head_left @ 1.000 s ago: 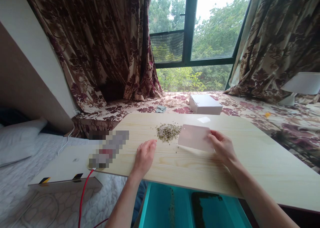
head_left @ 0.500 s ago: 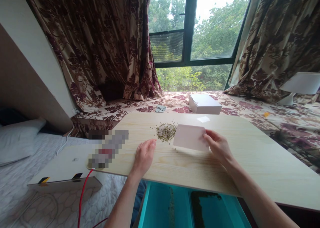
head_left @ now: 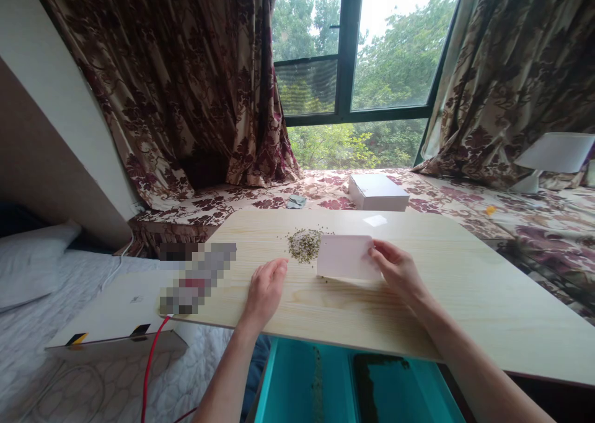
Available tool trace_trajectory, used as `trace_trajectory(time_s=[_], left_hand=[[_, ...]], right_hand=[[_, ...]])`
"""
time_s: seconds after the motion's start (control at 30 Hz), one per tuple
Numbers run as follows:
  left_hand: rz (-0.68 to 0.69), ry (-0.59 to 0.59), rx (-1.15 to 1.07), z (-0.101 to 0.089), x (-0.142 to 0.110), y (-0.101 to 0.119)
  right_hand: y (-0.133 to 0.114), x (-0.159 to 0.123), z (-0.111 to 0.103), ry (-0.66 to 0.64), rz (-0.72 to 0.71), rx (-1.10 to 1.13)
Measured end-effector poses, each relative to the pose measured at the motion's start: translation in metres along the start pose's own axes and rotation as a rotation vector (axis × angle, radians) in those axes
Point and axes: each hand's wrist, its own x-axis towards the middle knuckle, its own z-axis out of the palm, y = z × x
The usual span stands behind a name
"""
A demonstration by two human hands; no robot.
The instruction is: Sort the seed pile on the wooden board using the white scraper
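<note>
My right hand (head_left: 395, 273) pinches the right edge of a pale pink card (head_left: 344, 257) that stands tilted on the light wooden board (head_left: 362, 305). The card's left edge touches a small pile of greenish-brown seeds (head_left: 304, 244), and a few stray seeds lie under its lower edge. My left hand (head_left: 264, 290) rests flat on the board, fingers together and stretched out, just below and left of the pile, holding nothing.
A white box (head_left: 377, 192) and a small white slip (head_left: 375, 220) lie beyond the board on the floral window seat. A teal bin (head_left: 297, 386) sits under the board's near edge. A white panel with a red cable (head_left: 116, 311) lies left on the bed. A lamp (head_left: 553, 156) stands at right.
My right hand has slid the card leftward across the board, pushing the seeds into a tighter pile. My left hand has stayed in place.
</note>
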Motion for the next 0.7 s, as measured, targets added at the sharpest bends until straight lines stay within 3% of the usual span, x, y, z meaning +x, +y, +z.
trace_trajectory(time_s=[0.2, 0.7], left_hand=[[-0.007, -0.003, -0.005, 0.0, 0.0, 0.001], [0.002, 0.011, -0.016, 0.0, -0.001, 0.002]], right_hand=[[0.001, 0.002, -0.004, 0.099, 0.047, 0.007], [-0.001, 0.014, 0.002, -0.034, 0.039, 0.065]])
